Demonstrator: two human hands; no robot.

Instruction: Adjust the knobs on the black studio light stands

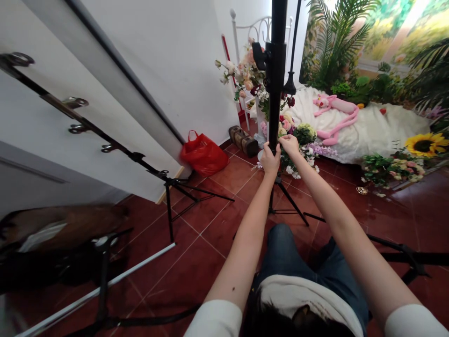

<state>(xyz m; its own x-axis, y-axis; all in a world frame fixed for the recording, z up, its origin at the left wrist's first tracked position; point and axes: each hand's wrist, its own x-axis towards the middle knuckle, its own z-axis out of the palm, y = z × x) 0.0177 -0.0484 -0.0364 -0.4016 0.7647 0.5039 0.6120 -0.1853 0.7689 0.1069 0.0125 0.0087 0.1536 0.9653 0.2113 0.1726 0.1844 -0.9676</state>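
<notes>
A black light stand (274, 110) rises upright in front of me, its top cut off by the frame edge and its legs spread on the floor. My left hand (270, 160) is wrapped round the lower part of its pole. Just right of the pole, my right hand (290, 146) is closed in a pinch at about the same height; what lies between its fingertips is hidden. Higher up, a clamp knob (259, 57) sticks out to the left of the pole's collar. A black cord (295, 35) with a flared end hangs beside it.
A second black stand (168, 182) leans at left. A red plastic bag (204, 154) sits by the wall. Artificial flowers (249, 65) and a white-draped bed (305, 110) with a pink plush toy (338, 106) are behind. A white pole (140, 260) crosses the tiles at lower left.
</notes>
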